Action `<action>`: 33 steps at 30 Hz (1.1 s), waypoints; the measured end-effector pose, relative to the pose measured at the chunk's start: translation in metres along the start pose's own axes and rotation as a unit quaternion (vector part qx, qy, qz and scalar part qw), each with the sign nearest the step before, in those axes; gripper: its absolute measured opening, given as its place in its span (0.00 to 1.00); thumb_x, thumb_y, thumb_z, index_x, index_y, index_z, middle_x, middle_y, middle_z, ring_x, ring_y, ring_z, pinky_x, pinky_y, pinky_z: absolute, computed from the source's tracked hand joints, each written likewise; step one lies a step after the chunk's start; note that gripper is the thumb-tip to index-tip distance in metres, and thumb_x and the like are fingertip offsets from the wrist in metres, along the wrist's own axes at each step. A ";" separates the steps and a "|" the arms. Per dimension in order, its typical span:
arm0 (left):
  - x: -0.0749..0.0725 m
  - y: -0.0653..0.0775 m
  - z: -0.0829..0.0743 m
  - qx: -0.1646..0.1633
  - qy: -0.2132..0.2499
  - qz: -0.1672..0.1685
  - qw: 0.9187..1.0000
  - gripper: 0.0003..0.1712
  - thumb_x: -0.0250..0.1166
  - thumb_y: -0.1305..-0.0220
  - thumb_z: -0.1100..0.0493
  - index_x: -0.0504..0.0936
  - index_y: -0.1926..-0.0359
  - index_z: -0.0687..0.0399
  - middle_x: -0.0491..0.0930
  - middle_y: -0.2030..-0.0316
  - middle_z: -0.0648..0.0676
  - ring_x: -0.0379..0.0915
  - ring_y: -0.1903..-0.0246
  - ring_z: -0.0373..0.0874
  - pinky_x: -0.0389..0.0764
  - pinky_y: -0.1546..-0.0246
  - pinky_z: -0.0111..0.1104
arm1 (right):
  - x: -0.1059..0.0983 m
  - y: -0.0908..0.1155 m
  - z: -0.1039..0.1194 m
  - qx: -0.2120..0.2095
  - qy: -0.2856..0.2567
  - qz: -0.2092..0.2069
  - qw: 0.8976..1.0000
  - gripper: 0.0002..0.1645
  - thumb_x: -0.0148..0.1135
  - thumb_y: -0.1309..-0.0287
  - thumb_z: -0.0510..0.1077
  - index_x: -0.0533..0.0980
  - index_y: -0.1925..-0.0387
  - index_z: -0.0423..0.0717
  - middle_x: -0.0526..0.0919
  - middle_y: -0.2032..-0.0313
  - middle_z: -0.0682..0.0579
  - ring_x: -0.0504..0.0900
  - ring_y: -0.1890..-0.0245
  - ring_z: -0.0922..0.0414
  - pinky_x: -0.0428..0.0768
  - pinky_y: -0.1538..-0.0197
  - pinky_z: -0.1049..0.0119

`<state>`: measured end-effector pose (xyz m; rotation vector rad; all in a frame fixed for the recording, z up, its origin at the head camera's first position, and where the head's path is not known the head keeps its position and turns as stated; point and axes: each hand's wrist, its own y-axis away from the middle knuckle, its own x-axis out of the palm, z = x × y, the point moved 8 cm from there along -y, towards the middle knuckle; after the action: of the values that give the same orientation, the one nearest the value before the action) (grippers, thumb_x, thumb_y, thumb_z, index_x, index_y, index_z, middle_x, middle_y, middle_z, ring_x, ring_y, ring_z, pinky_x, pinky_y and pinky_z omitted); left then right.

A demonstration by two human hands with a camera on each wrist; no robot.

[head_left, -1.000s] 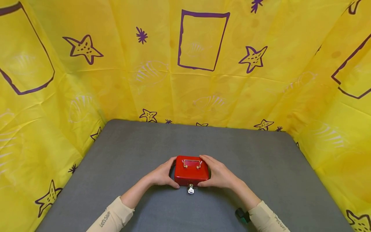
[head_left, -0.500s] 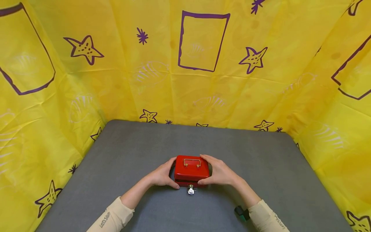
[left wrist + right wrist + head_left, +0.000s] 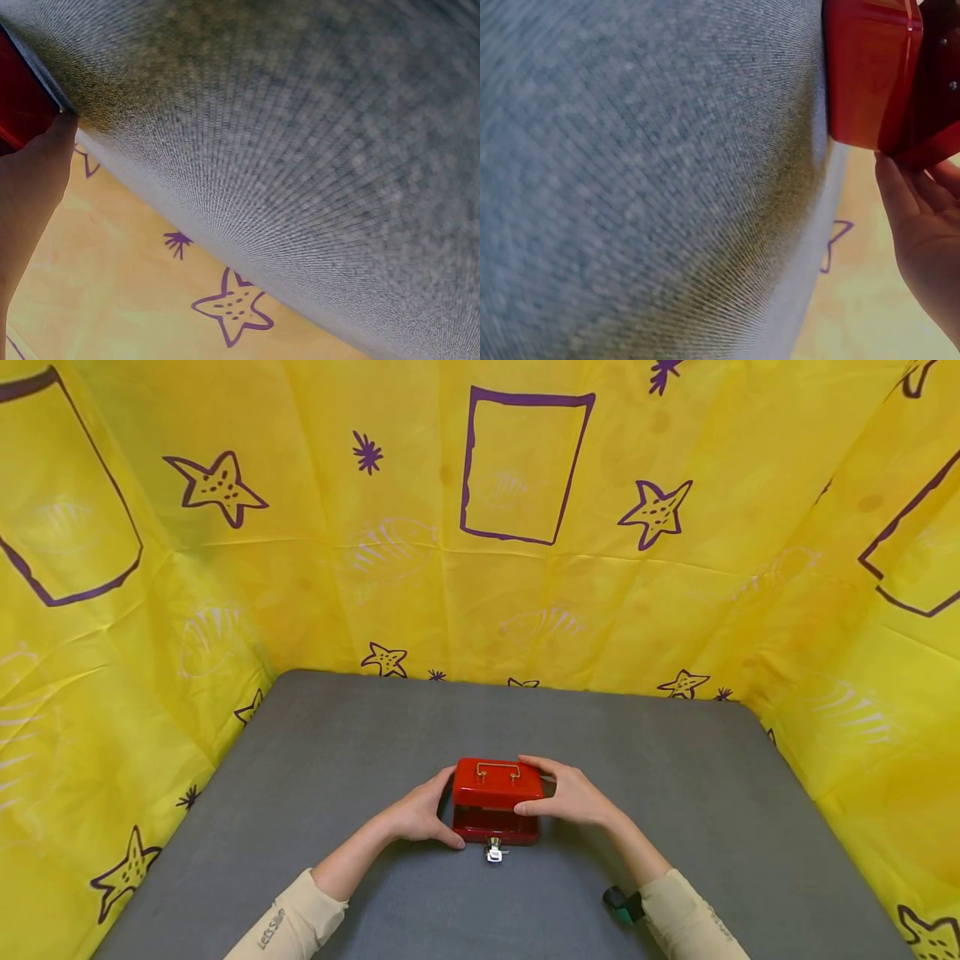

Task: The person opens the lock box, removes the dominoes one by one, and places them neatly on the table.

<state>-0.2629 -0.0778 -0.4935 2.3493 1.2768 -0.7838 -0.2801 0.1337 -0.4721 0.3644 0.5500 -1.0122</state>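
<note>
A red cash box [image 3: 480, 837] stands on the grey table in the head view, its hinged lid [image 3: 495, 791] raised at the front over a dark gap. A folding wire handle [image 3: 498, 766] lies on the lid, and keys [image 3: 494, 852] hang from the front lock. My left hand [image 3: 420, 810] grips the box's left side, thumb at the lower front corner. With thumb in front and fingers behind, my right hand [image 3: 572, 795] holds the lid's right side. The right wrist view shows the box's side wall [image 3: 870, 75] and my right hand [image 3: 930, 240] at the tilted lid. The box's inside is too dark to make out.
The grey cloth-covered table [image 3: 360, 735] spreads around the box. Yellow printed cloth [image 3: 420, 593] rises behind it and along both sides. A dark band-like device [image 3: 621, 906] sits at the right wrist.
The lid has gone from closed to partly raised, lifted by my right hand, which moved slightly up. My left hand and the box's base have stayed in place.
</note>
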 end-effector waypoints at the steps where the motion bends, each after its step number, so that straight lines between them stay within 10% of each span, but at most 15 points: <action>1: 0.000 0.000 0.000 0.002 0.000 0.000 1.000 0.63 0.83 0.64 0.55 0.56 0.29 0.60 0.68 0.36 0.59 0.65 0.38 0.56 0.62 0.36 0.52 | 0.000 0.000 -0.001 0.004 -0.009 0.001 1.000 0.49 0.72 0.51 0.60 0.66 0.31 0.48 0.74 0.38 0.51 0.76 0.43 0.52 0.77 0.47 0.55; 17: 0.001 0.000 -0.001 -0.004 0.005 -0.004 1.000 0.59 0.82 0.63 0.55 0.59 0.33 0.64 0.71 0.39 0.60 0.66 0.40 0.55 0.64 0.36 0.51 | -0.007 -0.014 -0.009 0.057 -0.061 -0.025 0.996 0.33 0.59 0.37 0.58 0.73 0.37 0.44 0.79 0.44 0.45 0.76 0.47 0.50 0.76 0.45 0.56; 33: 0.003 0.000 0.001 -0.010 0.016 0.006 1.000 0.60 0.82 0.61 0.55 0.57 0.31 0.64 0.66 0.34 0.62 0.62 0.36 0.55 0.61 0.34 0.52 | -0.007 -0.022 -0.022 0.149 -0.163 -0.084 0.972 0.34 0.52 0.31 0.58 0.73 0.42 0.32 0.80 0.47 0.39 0.81 0.49 0.46 0.79 0.47 0.54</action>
<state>-0.2620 -0.0766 -0.4959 2.3597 1.2770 -0.7303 -0.3081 0.1397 -0.4867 0.4110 0.1301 -1.2948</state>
